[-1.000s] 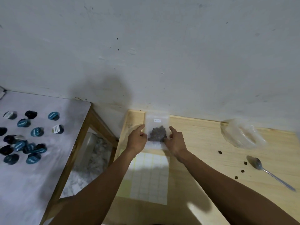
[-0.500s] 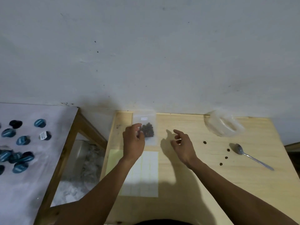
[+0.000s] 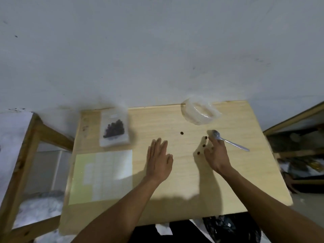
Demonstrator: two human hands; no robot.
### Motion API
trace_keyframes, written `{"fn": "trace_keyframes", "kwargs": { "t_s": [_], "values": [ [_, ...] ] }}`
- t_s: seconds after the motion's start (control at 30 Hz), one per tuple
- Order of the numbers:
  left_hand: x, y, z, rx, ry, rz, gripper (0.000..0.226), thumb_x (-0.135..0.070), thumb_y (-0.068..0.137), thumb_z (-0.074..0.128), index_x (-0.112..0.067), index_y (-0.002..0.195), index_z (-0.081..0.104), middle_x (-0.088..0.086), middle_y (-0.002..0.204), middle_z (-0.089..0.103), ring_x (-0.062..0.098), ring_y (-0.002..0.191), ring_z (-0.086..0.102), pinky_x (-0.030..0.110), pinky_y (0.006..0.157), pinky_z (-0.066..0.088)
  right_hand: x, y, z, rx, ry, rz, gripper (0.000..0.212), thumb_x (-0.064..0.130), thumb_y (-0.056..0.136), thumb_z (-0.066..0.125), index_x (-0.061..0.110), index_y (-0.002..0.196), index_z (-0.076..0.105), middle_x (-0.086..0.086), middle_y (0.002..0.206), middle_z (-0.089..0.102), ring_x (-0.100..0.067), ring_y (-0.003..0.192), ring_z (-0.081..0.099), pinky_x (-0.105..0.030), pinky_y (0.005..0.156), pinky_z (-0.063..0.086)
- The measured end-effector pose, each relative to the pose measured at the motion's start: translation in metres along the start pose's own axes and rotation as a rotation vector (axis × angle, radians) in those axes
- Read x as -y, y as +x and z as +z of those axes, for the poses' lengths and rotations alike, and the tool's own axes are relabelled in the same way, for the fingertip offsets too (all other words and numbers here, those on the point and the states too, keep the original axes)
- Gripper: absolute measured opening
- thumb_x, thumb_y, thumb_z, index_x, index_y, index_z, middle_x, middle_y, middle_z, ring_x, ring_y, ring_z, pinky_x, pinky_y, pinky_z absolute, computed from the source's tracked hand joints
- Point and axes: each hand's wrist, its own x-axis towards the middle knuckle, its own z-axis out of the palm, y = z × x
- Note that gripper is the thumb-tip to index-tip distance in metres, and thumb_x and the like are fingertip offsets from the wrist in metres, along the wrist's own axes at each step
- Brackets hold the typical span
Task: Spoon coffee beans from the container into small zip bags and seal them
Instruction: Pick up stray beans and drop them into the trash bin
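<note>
Left hand [image 3: 158,161] lies flat, fingers straight, empty, at frame centre. Right hand [image 3: 216,153], fingers loosely spread, holds nothing beside the spoon [image 3: 228,140].

No writing, number or brand can be read anywhere. The small zip bag [image 3: 114,129] of coffee beans lying at the far left of the counter [image 3: 175,181] carries a pale label patch near its top, but it is blurred and its print cannot be made out. The sheet of white stickers [image 3: 103,174] on yellow-green backing, near the bag, shows only a faint grid of blank rectangles with no legible marks.
</note>
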Motion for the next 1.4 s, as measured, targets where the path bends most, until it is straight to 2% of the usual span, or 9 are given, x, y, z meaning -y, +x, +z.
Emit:
{"fn": "trace_keyframes", "kwargs": {
  "t_s": [0.13, 0.3, 0.4, 0.57, 0.87, 1.0, 1.13, 1.27, 1.4],
  "values": [
    [0.005, -0.007, 0.017, -0.022, 0.148, 0.007, 0.063, -0.043, 0.097, 0.03, -0.019, 0.155, 0.025, 0.004, 0.165, 0.01, 0.019, 0.152, -0.006, 0.041, 0.124, 0.0, -0.002, 0.018, 0.002, 0.108, -0.208, -0.06, 0.054, 0.017, 0.086, 0.05, 0.0, 0.137, 0.042, -0.026, 0.137, 0.043, -0.043, 0.111, 0.046, -0.034, 0.078, 0.032],
    [-0.006, -0.01, 0.02, -0.095, 0.253, -0.055, 0.062, -0.04, 0.095, 0.038, -0.02, 0.153, 0.031, 0.004, 0.163, 0.018, 0.02, 0.153, 0.005, 0.043, 0.124, 0.009, 0.001, 0.016, 0.004, 0.12, -0.137, -0.147, 0.027, 0.015, 0.088, 0.061, 0.0, 0.111, 0.058, -0.021, 0.122, 0.047, -0.034, 0.117, 0.039, -0.044, 0.098, 0.04],
    [-0.008, -0.009, 0.022, -0.099, 0.278, -0.079, 0.061, -0.039, 0.094, 0.039, -0.019, 0.152, 0.033, 0.004, 0.163, 0.021, 0.022, 0.152, 0.01, 0.045, 0.124, 0.011, -0.002, 0.007, -0.001, 0.187, -0.1, -0.273, 0.024, 0.018, 0.084, 0.071, 0.001, 0.099, 0.062, -0.007, 0.102, 0.048, -0.022, 0.1, 0.041, -0.038, 0.096, 0.042],
    [-0.011, -0.008, 0.02, -0.114, 0.313, -0.083, 0.059, -0.037, 0.093, 0.045, -0.018, 0.149, 0.038, 0.005, 0.161, 0.026, 0.024, 0.151, 0.016, 0.046, 0.122, 0.016, -0.01, 0.001, 0.008, 0.221, -0.057, -0.25, 0.026, 0.014, 0.09, 0.06, 0.013, 0.116, 0.061, -0.009, 0.118, 0.051, -0.024, 0.104, 0.053, -0.029, 0.088, 0.045],
    [-0.012, -0.009, 0.021, -0.158, 0.321, -0.08, 0.058, -0.036, 0.092, 0.045, -0.017, 0.146, 0.042, 0.006, 0.159, 0.03, 0.024, 0.15, 0.02, 0.044, 0.121, 0.02, 0.016, 0.025, 0.01, 0.183, 0.202, -0.299, 0.035, 0.001, 0.089, 0.052, 0.01, 0.12, 0.064, -0.007, 0.107, 0.058, -0.007, 0.088, 0.059, -0.003, 0.077, 0.04],
    [-0.011, -0.008, 0.023, -0.205, 0.3, -0.06, 0.057, -0.034, 0.09, 0.048, -0.016, 0.144, 0.046, 0.006, 0.158, 0.033, 0.024, 0.15, 0.022, 0.044, 0.121, 0.021, 0.035, 0.05, 0.014, 0.253, -0.092, -0.474, 0.046, 0.01, 0.088, 0.047, 0.004, 0.133, 0.053, -0.014, 0.127, 0.053, -0.03, 0.12, 0.043, -0.032, 0.098, 0.033],
    [-0.01, -0.009, 0.024, -0.229, 0.276, -0.047, 0.056, -0.032, 0.09, 0.05, -0.015, 0.143, 0.047, 0.007, 0.158, 0.034, 0.025, 0.149, 0.023, 0.044, 0.122, 0.019, 0.035, 0.062, 0.033, 0.286, -0.353, -0.615, 0.047, 0.031, 0.088, 0.044, 0.014, 0.131, 0.049, -0.007, 0.132, 0.052, -0.034, 0.117, 0.046, -0.042, 0.091, 0.043],
    [-0.01, -0.009, 0.023, -0.218, 0.278, -0.053, 0.057, -0.032, 0.09, 0.051, -0.015, 0.144, 0.046, 0.007, 0.158, 0.033, 0.025, 0.15, 0.022, 0.044, 0.122, 0.019, 0.017, 0.054, 0.028, 0.337, -0.159, -0.707, 0.032, 0.002, 0.081, 0.057, 0.003, 0.111, 0.069, -0.006, 0.113, 0.062, -0.027, 0.094, 0.055, -0.029, 0.087, 0.045],
    [-0.01, -0.009, 0.022, -0.183, 0.278, -0.069, 0.058, -0.034, 0.091, 0.049, -0.017, 0.146, 0.043, 0.005, 0.16, 0.029, 0.023, 0.151, 0.018, 0.043, 0.123, 0.017, -0.002, 0.043, 0.007, 0.386, -0.039, -0.724, 0.034, -0.014, 0.072, 0.059, 0.005, 0.097, 0.074, 0.001, 0.1, 0.066, -0.013, 0.089, 0.056, -0.024, 0.082, 0.046]
  ]
}}
